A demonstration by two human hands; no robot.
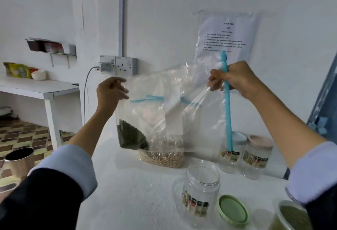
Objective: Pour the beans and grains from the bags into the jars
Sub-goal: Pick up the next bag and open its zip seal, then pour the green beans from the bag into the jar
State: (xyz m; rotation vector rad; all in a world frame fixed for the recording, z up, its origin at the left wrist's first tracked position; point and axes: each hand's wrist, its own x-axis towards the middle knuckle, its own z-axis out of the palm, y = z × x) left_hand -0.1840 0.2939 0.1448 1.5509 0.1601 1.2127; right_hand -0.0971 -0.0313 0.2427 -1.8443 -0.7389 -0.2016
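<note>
Now bag (155, 109) upright, beans at btm, both hands (109, 91) (235, 78) pinching its top

Single head-worn wide-angle cam, looking fwd and slightly down over a white table (138, 202) toward a white wall w/ a posted sheet (225, 37). Close range: left hand (109, 93) and right hand (235, 78) raised mid-frame at arm's length, sleeves filling both lower corners. Floor visible beyond the left hand. No second view.
</note>
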